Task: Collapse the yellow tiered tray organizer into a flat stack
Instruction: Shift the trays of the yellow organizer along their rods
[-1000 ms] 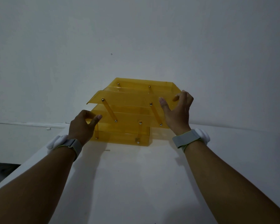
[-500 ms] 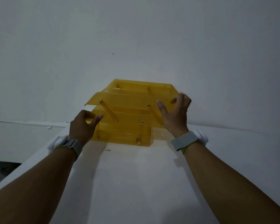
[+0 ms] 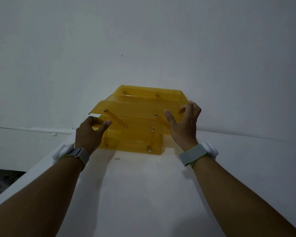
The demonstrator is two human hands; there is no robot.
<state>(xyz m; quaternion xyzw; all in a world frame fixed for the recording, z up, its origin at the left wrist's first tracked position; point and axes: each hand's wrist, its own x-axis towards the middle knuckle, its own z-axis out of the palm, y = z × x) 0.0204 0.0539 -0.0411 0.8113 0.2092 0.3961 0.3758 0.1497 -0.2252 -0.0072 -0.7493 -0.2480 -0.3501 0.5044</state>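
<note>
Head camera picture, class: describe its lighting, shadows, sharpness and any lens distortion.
In the head view the light is dim and even; soft shadows fall on the white table in front of the yellow tray organizer and under both forearms. There is no strong glare on the trays; the rivets only glint. The left hand and right hand look sharp. Wide-angle stretch splays the forearms toward the corners.

Translucent amber-yellow tray organizer [image 3: 135, 106] with small silver rivets [image 3: 105, 110], plain, no pattern. White bench [image 3: 143, 185], white wall [image 3: 143, 40]. Grey wristbands [image 3: 191, 153] with lime edging, white pods [image 3: 209, 148] attached.
</note>
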